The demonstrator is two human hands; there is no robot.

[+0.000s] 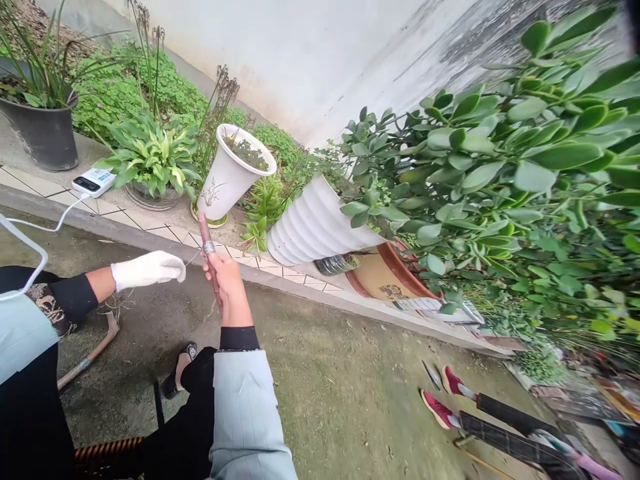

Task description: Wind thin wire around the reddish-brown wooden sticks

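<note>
My right hand (226, 275), bare, is wrapped around a brown wooden stick (204, 230) that points up and away from me. Silvery wire (208, 247) is wound in several turns about the stick, just above my fingers. A thin strand of it runs left towards my left hand (154, 269). That hand wears a white glove, and its curled fingers close on the strand. Down to the left, by my leg, a curved branch (95, 350) with a bluish band lies near some loose thin strands.
Along the tiled ledge (173, 233) stand a black pot (43, 133), a white pot (227, 177), a ribbed white planter (315, 223) and a brown pot (373, 267). A white device (94, 181) with a cable lies there. Another person's red shoes (440, 403) are at right.
</note>
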